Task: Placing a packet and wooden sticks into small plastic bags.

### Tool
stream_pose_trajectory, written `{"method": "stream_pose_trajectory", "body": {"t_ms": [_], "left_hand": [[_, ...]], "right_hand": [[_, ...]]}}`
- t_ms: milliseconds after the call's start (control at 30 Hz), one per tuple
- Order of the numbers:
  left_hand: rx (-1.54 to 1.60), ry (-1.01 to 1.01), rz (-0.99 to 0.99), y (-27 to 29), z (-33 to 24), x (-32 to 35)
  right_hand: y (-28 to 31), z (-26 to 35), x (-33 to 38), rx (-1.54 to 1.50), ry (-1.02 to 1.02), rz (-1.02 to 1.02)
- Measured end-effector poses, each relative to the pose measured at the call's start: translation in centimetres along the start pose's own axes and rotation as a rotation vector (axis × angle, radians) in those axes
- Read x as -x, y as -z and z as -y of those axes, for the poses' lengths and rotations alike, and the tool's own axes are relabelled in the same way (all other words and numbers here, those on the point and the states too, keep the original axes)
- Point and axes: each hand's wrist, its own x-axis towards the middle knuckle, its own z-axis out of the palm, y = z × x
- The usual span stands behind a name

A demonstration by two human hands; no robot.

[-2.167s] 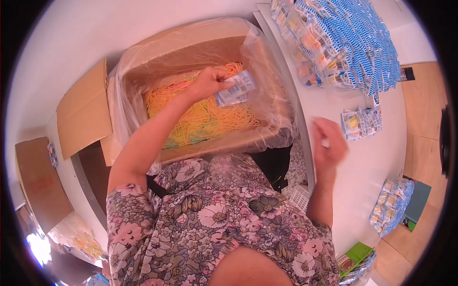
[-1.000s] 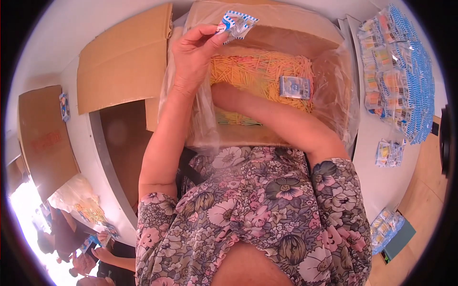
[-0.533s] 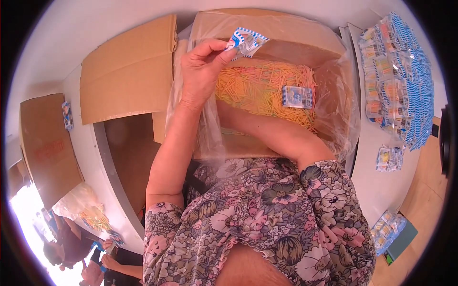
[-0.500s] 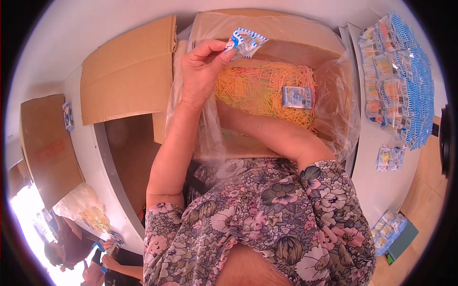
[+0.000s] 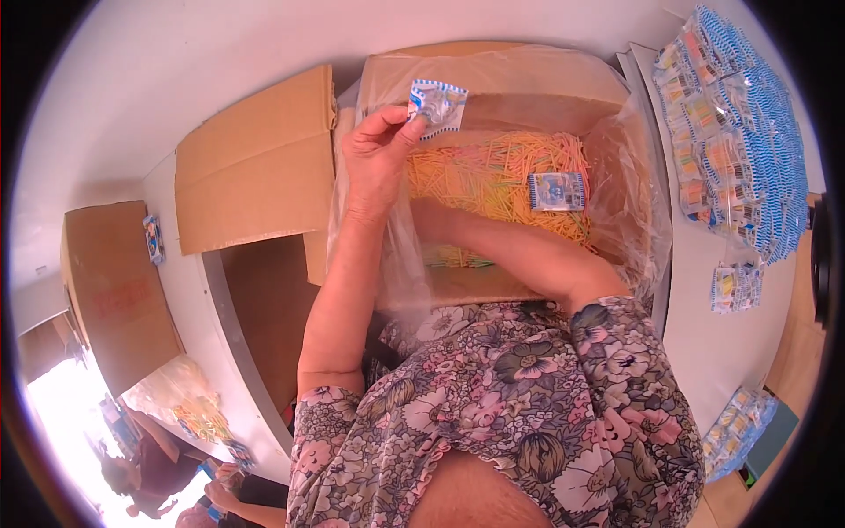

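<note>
My left hand (image 5: 380, 154) is raised over the left part of the carton, its thumb and fingers pinching the lower left corner of a small clear packet (image 5: 440, 111) with blue-striped edges. What the packet holds, if anything, is hard to make out. Below it, my right arm reaches leftward into the carton, so my right hand (image 5: 431, 220) lies low among thin coloured sticks (image 5: 493, 165), yellow, orange, pink and green. Its fingers are hidden behind the plastic liner and my left forearm. A second blue-edged packet (image 5: 556, 191) rests flat on top of the sticks.
A clear plastic liner (image 5: 647, 189) drapes over the cardboard carton (image 5: 493, 70). To the right, a large pile of blue-edged packets (image 5: 748, 132) covers part of a white table (image 5: 704, 352), with a loose packet (image 5: 737, 289) nearer me. Another cardboard box (image 5: 255, 163) stands left; people work at the lower left.
The scene has shifted slightly right and down in view. The packet in my left hand has turned, showing its face more squarely. My right arm stays in the carton.
</note>
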Motion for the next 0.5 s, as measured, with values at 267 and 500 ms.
{"method": "stream_pose_trajectory", "body": {"t_ms": [267, 500], "left_hand": [[0.09, 0.152, 0.106, 1.0, -1.0, 0.0], [-0.165, 0.633, 0.599, -3.2, -2.2, 2.8]], "right_hand": [[14.0, 4.0, 7.2, -0.521, -0.359, -0.163], [17.0, 6.2, 11.6, -0.898, -0.282, -0.469]]}}
